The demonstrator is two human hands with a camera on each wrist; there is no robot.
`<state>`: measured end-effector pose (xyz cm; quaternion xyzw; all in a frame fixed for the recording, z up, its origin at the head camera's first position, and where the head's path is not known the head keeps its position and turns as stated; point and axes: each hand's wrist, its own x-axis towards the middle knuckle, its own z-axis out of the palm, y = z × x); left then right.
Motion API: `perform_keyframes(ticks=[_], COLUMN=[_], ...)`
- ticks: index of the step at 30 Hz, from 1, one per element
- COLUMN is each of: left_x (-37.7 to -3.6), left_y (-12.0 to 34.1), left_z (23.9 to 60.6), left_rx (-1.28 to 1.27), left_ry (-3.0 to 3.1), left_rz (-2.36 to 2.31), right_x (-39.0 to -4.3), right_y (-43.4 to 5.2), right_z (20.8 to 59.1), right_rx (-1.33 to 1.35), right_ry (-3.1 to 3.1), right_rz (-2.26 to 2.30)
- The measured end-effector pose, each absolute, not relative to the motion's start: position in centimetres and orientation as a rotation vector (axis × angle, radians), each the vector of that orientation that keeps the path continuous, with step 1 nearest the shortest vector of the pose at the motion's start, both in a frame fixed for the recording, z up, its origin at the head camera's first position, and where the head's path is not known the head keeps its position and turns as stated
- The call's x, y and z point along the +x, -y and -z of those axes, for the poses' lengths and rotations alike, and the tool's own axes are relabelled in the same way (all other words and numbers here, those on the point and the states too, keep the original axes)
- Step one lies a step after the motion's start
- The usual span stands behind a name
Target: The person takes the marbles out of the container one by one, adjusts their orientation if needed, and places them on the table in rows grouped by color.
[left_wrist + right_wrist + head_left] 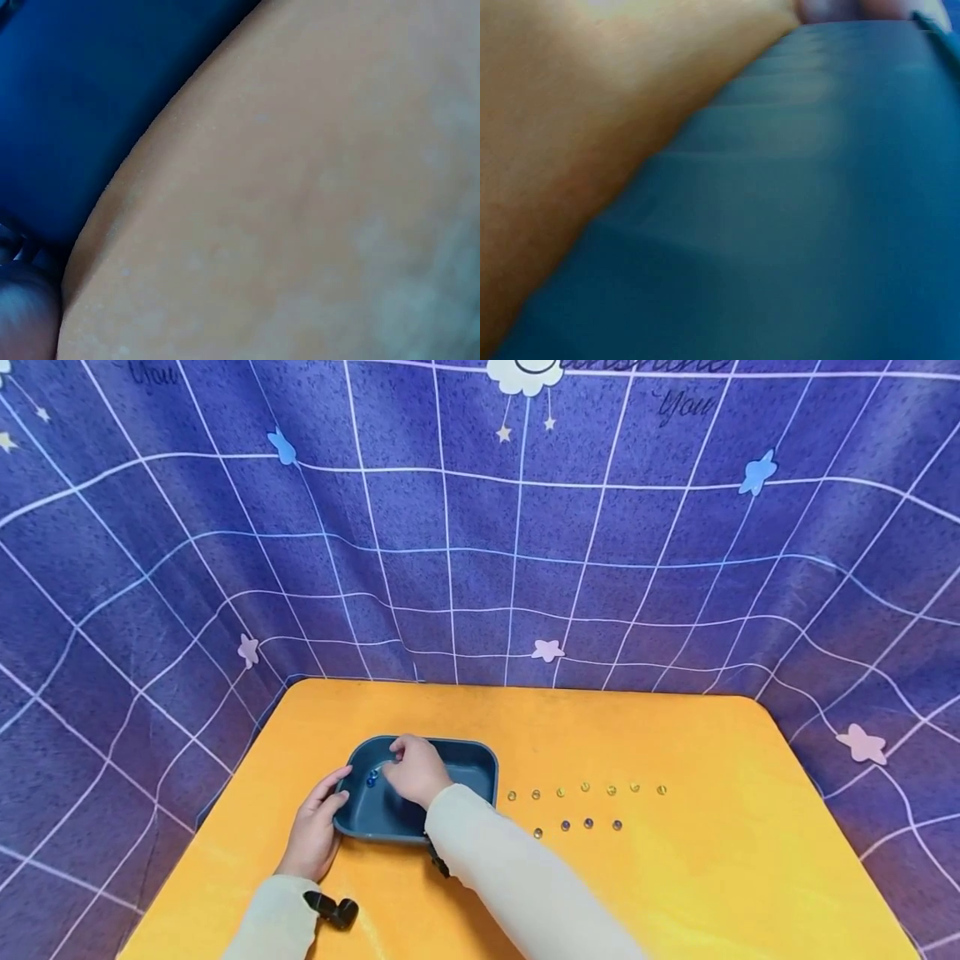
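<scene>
A dark blue tray (480,760) sits on the orange table (675,893), left of centre. My left hand (333,789) grips the tray's left rim, thumb over the edge. My right hand (397,762) reaches down inside the tray with its fingers curled; what they pinch is hidden. A blue marble (371,780) lies in the tray just left of those fingers. Both wrist views are blurred close-ups: skin against the tray wall (75,90) on the left, skin over the tray floor (795,225) on the right.
Right of the tray, several yellowish marbles (585,787) lie in a row, with a shorter row of blue marbles (588,822) in front. A purple checked cloth (480,568) hangs behind and beside the table. A black strap clip (335,910) shows at my left cuff.
</scene>
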<state>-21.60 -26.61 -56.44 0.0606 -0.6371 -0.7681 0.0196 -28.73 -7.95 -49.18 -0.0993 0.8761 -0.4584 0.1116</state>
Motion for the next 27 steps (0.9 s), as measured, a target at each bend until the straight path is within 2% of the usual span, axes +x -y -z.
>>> perform_keyframes(ticks=[27], left_x=[-21.6], left_y=[26.8], left_z=[56.4], left_rx=[0.154], left_ry=[1.944], left_rz=[2.395], right_x=[-30.1], right_y=[10.2], right_z=[52.6], right_rx=[-0.491], right_ry=[-2.723], right_rz=[0.982])
